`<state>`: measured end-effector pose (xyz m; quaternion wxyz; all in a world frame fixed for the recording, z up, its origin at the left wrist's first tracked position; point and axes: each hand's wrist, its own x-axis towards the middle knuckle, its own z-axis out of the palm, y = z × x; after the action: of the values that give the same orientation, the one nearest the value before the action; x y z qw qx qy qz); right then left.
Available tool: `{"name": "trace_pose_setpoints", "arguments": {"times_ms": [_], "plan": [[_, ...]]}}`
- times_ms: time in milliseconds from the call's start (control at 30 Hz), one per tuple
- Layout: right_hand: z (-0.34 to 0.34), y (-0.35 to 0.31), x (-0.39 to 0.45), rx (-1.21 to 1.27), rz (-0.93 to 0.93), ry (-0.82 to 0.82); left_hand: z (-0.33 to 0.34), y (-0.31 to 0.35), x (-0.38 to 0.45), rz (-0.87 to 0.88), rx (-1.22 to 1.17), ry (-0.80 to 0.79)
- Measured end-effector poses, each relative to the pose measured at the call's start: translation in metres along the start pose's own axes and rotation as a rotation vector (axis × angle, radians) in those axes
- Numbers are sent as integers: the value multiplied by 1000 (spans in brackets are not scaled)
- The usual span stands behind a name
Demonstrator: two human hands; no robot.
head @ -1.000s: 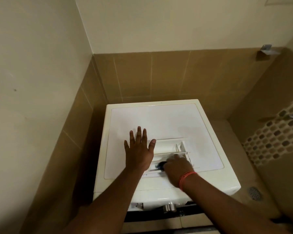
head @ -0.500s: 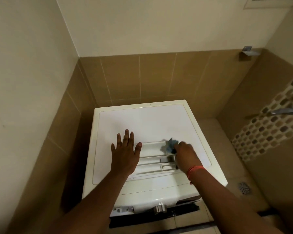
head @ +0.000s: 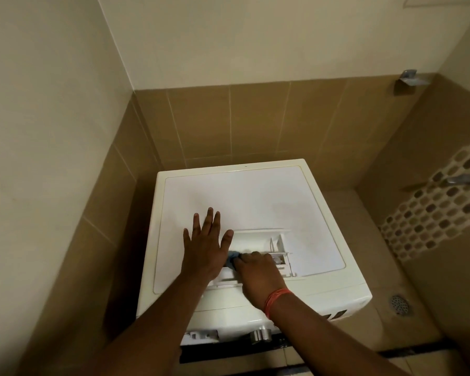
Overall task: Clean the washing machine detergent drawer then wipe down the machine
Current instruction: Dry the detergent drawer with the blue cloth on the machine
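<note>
Drawer (head: 258,246) lies atop the washing machine (head: 255,196), right hand (head: 257,270) fingers clamped on a blue cloth (head: 232,257) scrubbing its left compartment; left hand (head: 204,248) fingers spread flat just beside. Drawer cleaning looks underway; machine wipe-down remains.

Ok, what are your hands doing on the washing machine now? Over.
Left hand flat on machine top. Right hand grips blue cloth in detergent drawer. Nothing in the way.

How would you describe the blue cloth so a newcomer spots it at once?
Find the white washing machine in the tiled corner, then the detergent drawer lying on its top. The blue cloth sits at the drawer's left end, gripped by the right hand; it is the only blue thing there.
</note>
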<state>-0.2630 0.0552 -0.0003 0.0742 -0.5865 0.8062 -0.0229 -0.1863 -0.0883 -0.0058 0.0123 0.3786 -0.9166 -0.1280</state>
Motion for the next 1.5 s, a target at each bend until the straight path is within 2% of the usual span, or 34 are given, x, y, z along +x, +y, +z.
{"name": "trace_pose_setpoints", "arguments": {"times_ms": [67, 167, 267, 400, 500, 567, 667, 733, 800, 900, 1000, 1100, 1167, 1267, 1333, 1400, 1433, 1500], "plan": [[-4, 13, -3, -21, -6, -26, -1, -1, 0, 7, -1, 2], [-9, 31, -6, -70, 100, -114, -2, 4, -1, 10, -24, -10], [-13, 12, 3, -111, 154, -166, -1, 10, -2, 23, -41, -13], [-6, -21, 22, 12, 84, -112, 1, 9, -2, 26, -48, -31], [-9, -13, 17, 59, 19, -103, 0, 5, 1, 20, -55, -32], [-15, 8, 12, -20, -8, -195, 0, 3, 0, 23, -90, -29], [-23, 26, 19, -164, 120, -366, 0, 4, 0, 26, -143, -21], [-25, 9, 27, -158, 109, -361, 0, 6, -1, 27, -166, -28], [-21, -13, 30, -49, 44, -303, 0, 5, -2, 30, -180, -39], [-17, -10, 21, 89, -8, -226, -1, 0, -1, 39, -172, -27], [-25, 16, 17, -48, 82, -377, -1, -1, 1, 41, -189, -11], [-35, 7, 29, -173, 161, -510, -1, 4, -3, 31, -216, -18], [-32, -13, 33, -120, 103, -446, -1, 6, -2, 24, -208, -17], [-17, -17, 21, 79, -1, -251, -1, 2, 0, 25, -202, -19], [-20, 1, 14, 214, -41, -239, -1, -1, 0, 43, -217, -16], [-32, 23, 15, 285, 33, -275, 0, -1, -1, 74, -211, -13], [-40, 32, 18, 331, 132, -274, 0, -1, -1, 84, -216, -14], [-52, 47, 24, 449, 300, -144, 1, -2, 0, 92, -284, -16]]}}
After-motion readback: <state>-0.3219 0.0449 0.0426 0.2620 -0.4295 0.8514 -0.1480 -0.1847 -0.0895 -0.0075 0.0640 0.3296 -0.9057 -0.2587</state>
